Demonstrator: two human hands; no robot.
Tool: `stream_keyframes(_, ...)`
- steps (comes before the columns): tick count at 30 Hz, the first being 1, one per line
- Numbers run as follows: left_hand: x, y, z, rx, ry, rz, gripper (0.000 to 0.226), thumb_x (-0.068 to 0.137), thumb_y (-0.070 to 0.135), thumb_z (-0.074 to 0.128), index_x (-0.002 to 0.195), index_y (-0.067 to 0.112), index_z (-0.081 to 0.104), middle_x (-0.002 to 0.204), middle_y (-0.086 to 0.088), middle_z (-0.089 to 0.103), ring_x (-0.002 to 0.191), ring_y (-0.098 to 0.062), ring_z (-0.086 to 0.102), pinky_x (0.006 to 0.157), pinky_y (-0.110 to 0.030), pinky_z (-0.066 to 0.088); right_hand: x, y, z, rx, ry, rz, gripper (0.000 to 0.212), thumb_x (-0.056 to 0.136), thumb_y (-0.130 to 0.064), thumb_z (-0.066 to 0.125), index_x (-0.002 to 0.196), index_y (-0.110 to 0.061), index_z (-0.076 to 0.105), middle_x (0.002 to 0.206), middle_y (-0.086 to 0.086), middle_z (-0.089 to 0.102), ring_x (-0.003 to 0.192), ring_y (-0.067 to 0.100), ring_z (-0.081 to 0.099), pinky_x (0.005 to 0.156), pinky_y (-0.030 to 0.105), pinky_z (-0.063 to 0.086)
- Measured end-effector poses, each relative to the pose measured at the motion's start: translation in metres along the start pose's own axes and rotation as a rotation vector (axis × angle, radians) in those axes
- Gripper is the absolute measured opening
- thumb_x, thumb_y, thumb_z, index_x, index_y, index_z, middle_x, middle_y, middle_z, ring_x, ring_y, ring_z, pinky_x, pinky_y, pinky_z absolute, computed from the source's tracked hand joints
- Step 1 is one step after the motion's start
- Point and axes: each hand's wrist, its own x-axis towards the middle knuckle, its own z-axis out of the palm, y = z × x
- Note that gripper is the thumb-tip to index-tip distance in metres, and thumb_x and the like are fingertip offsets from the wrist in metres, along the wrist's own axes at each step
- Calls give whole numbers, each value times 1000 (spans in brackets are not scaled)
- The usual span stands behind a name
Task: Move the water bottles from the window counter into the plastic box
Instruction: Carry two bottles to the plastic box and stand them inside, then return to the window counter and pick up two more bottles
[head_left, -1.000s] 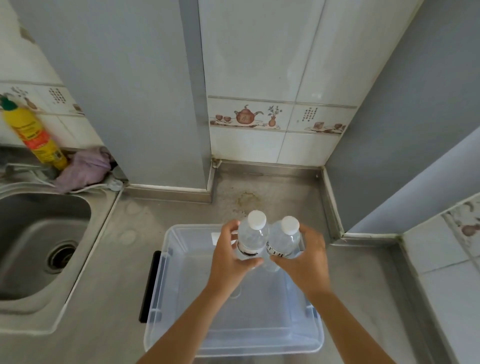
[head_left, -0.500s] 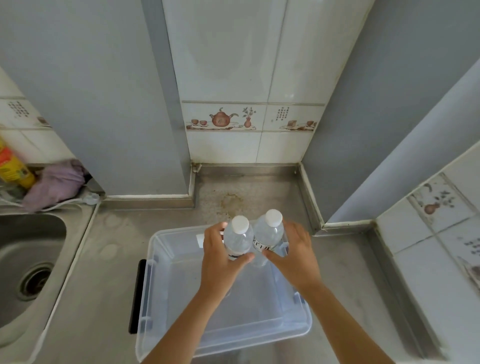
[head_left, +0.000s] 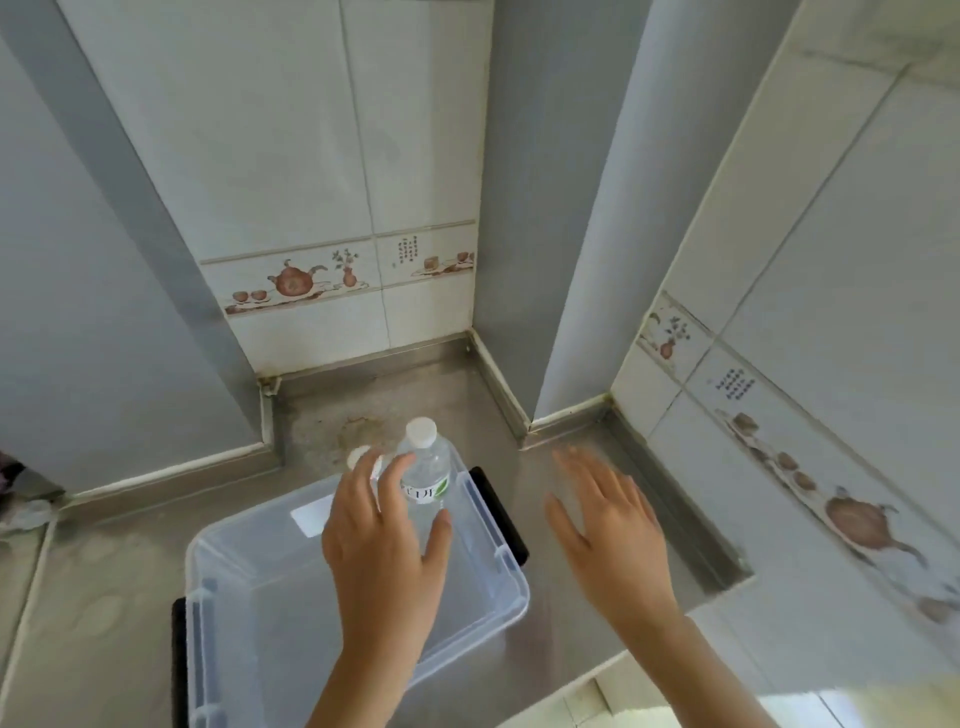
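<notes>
1. The clear rectangular plastic box (head_left: 291, 618) with black handles sat nearest on the grey steel worktop (head_left: 104, 561).
2. Above the box, the left hand (head_left: 384, 545) had its grip spread, fingers just beside the bottles; contact could not be told.
3. The right hand (head_left: 608, 525) hovered over the worktop beside the box, grip spread and empty (somewhat blurred).
4. The clear white-capped water bottle (head_left: 423, 467) stood upright in the box's far corner; a second white cap (head_left: 357, 457) showed behind the left fingers.
5. Farthest stood the teapot-patterned wall tiles (head_left: 296, 283).

Steel counter (head_left: 130, 561), stained; white wall tiles with teapot border (head_left: 293, 283); grey wall panels (head_left: 78, 260).
</notes>
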Motion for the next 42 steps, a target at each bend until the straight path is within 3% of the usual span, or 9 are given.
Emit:
stream_keyframes(3,-7,24,-1,119,-33,138,64,70,21,82,128,15,56,141,-13,52,125,-38,53,94,-62,43,-28,15,-22,-27,52,67,37,86,-32,56,120,-19,61,122,2,65,104,25,64,90,39,49)
stream_keyframes(12,-57,109,8,24,-218,421,54,77,25,77,128,18,59,135,-5,58,119,-30,58,86,-50,51,-131,67,-88,-69,151,273,47,92,-46,41,130,-23,56,133,-2,58,119,21,55,97,45,48)
stream_keyframes(16,-107,156,7,-7,-272,549,55,75,26,79,127,17,62,132,-4,62,111,-28,63,84,-46,53,-193,94,-121,-120,210,348,48,92,-47,40,129,-23,57,133,-2,59,118,20,53,98,39,43)
stream_keyframes(20,-174,201,6,-59,-368,686,55,78,31,77,129,19,60,130,-2,64,116,-25,62,87,-45,54,-270,118,-156,-146,259,473,51,90,-49,39,130,-24,56,133,-4,58,118,19,53,96,37,44)
stream_keyframes(27,-289,286,6,-90,-456,970,57,72,39,80,124,24,62,122,4,67,112,-20,64,85,-40,54,-399,155,-213,-255,374,762,52,83,-48,44,122,-21,62,126,-1,64,107,20,59,92,42,50)
stream_keyframes(31,-343,336,13,-202,-484,1110,47,78,39,62,122,23,64,120,4,67,113,-20,60,87,-41,52,-461,178,-244,-289,428,930,53,82,-49,44,123,-21,61,129,-1,62,110,22,60,92,43,50)
stream_keyframes(35,-388,386,28,-294,-539,1258,50,76,38,73,123,23,63,122,4,66,115,-19,58,88,-41,50,-503,202,-268,-321,510,1074,51,83,-49,44,120,-20,63,129,1,61,112,23,59,94,45,49)
stream_keyframes(39,-427,442,52,-359,-631,1369,50,83,46,48,127,25,62,126,7,66,119,-20,59,90,-41,50,-535,240,-289,-338,576,1188,49,83,-48,45,119,-21,62,130,0,60,116,22,57,95,49,48)
stream_keyframes(42,-452,487,77,-414,-670,1436,49,84,47,49,127,26,62,126,8,65,120,-19,59,93,-41,49,-547,276,-307,-368,615,1259,48,82,-48,45,117,-21,64,128,0,61,115,22,57,94,50,49)
